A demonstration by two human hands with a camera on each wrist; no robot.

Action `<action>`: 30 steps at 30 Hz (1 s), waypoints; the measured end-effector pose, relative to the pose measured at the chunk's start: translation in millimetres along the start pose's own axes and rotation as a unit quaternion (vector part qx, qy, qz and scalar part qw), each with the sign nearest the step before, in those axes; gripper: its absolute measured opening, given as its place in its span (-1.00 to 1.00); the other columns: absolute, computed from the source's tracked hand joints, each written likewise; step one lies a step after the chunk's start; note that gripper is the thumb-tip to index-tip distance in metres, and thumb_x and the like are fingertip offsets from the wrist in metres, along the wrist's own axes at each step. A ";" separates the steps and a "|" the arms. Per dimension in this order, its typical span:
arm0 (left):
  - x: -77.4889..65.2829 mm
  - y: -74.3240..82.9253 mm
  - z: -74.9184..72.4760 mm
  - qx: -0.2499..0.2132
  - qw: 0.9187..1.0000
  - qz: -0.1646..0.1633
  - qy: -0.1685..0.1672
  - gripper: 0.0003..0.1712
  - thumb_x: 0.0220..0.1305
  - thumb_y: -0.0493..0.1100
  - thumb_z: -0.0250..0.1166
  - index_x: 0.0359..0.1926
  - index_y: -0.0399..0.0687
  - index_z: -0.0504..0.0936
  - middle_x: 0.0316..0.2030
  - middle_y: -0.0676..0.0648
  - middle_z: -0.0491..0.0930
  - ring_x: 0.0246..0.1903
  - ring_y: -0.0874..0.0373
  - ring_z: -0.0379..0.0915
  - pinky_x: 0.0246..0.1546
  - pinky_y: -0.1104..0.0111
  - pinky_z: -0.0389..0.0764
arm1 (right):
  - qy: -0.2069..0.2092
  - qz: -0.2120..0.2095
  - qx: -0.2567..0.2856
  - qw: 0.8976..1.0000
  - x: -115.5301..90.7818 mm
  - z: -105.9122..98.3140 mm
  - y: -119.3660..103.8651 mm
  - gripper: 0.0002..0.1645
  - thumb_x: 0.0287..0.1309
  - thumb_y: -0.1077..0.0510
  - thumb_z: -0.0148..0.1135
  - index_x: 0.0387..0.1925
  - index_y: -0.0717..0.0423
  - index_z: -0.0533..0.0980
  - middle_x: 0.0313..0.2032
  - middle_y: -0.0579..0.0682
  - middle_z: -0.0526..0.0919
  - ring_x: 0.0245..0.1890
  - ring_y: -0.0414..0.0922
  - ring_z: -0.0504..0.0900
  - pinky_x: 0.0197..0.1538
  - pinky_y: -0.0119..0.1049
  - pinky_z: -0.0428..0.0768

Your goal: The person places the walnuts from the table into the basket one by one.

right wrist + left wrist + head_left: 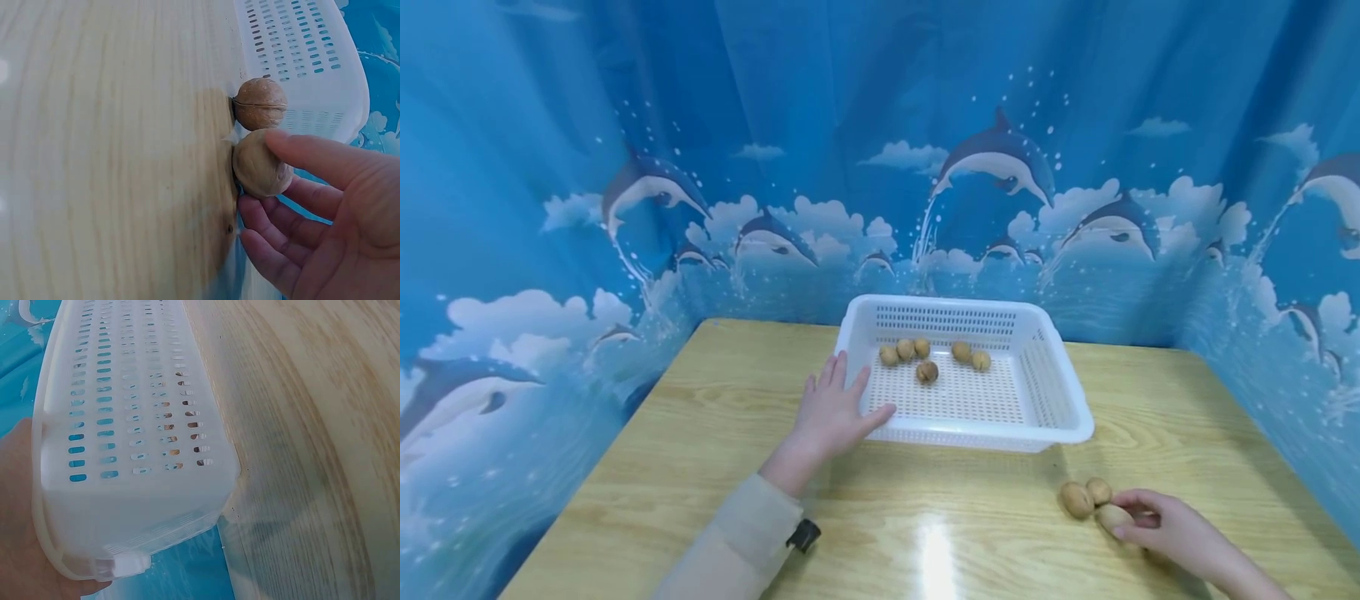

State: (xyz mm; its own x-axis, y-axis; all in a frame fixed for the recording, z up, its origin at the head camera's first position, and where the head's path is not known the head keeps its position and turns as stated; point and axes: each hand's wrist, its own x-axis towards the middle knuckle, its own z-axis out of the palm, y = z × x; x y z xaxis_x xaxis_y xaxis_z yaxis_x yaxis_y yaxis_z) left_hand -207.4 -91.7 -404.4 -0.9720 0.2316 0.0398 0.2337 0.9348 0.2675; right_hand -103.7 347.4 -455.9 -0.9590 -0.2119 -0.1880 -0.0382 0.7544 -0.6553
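A white plastic basket (1060,392) with slotted walls stands on the table, several walnuts (927,372) lying on its floor. My left hand (835,414) rests over its near left corner, fingers spread and thumb along the front rim. In the left wrist view the basket wall (119,506) hides most of that hand (19,519). To the right of the basket, my right hand (1176,529) pinches a walnut (1114,520) between thumb and fingers, low at the table. Two more walnuts sit against it, a larger one (1077,500) and a smaller one (1099,490). The right wrist view shows the pinched walnut (259,164) beside another walnut (261,103).
The wooden table (722,433) meets a blue dolphin-print curtain (865,125) at the back and on both sides. A dark clip-like piece (803,535) sits at my left sleeve (737,533).
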 end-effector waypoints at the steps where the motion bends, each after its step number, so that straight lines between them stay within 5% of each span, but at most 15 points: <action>1: -0.1 0.4 0.0 0.000 1.000 0.000 -0.001 -0.04 0.17 0.51 -0.12 0.42 0.04 0.13 0.43 -0.24 -0.23 0.40 -0.16 -0.39 0.30 -0.11 -0.23 | 0.004 0.000 -0.005 1.000 -0.8 -0.3 -0.2 -0.44 0.12 0.07 0.27 0.02 0.42 0.44 -0.07 0.36 0.55 -0.21 0.06 0.62 -0.28 -0.35 0.59; 8: -1.6 -0.1 -0.3 0.013 1.000 -0.004 -0.002 -0.04 0.17 0.51 -0.13 0.42 0.04 0.13 0.43 -0.25 -0.23 0.39 -0.17 -0.37 0.30 -0.11 -0.21 | -0.015 0.030 0.042 0.999 -2.1 -15.9 -9.4 -0.39 0.16 0.04 0.24 0.08 0.43 0.40 -0.01 0.38 0.51 -0.14 0.11 0.60 -0.23 -0.25 0.62; 12: -2.0 -0.9 -0.8 0.011 1.000 -0.006 -0.003 -0.04 0.16 0.52 -0.13 0.42 0.04 0.12 0.43 -0.25 -0.23 0.39 -0.17 -0.37 0.30 -0.11 -0.21 | -0.027 0.024 0.073 0.997 -0.7 -29.9 -19.6 -0.37 0.24 0.05 0.16 0.15 0.46 0.31 0.05 0.39 0.45 -0.13 -0.07 0.59 -0.22 -0.26 0.60; 19: -0.2 -1.2 -1.4 0.009 1.000 -0.002 -0.004 -0.01 0.15 0.55 -0.18 0.42 0.06 0.10 0.43 -0.24 -0.25 0.40 -0.15 -0.39 0.31 -0.10 -0.24 | 0.033 -0.009 0.056 0.998 2.5 -37.9 -41.5 -0.40 0.24 0.09 0.17 0.17 0.41 0.32 0.07 0.32 0.46 -0.21 -0.46 0.50 -0.23 -0.38 0.57; 30: 1.3 -0.3 1.0 0.006 1.000 0.000 -0.005 -0.03 0.17 0.51 -0.13 0.42 0.04 0.11 0.43 -0.25 -0.24 0.40 -0.16 -0.38 0.30 -0.11 -0.24 | 0.074 -0.036 0.059 0.995 17.0 -45.1 -70.8 -0.42 0.24 0.05 0.17 0.18 0.30 0.35 0.05 0.24 0.51 -0.18 -0.49 0.49 -0.19 -0.42 0.55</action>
State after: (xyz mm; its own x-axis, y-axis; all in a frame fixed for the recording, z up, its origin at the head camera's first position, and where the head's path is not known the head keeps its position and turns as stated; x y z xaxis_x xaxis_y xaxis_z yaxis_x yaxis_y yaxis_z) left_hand -208.7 -91.4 -405.4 -0.9716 0.2347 0.0306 0.2346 0.9378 0.2560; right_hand -130.0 318.4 -379.7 -0.9861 -0.1626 -0.0335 -0.0835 0.6602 -0.7464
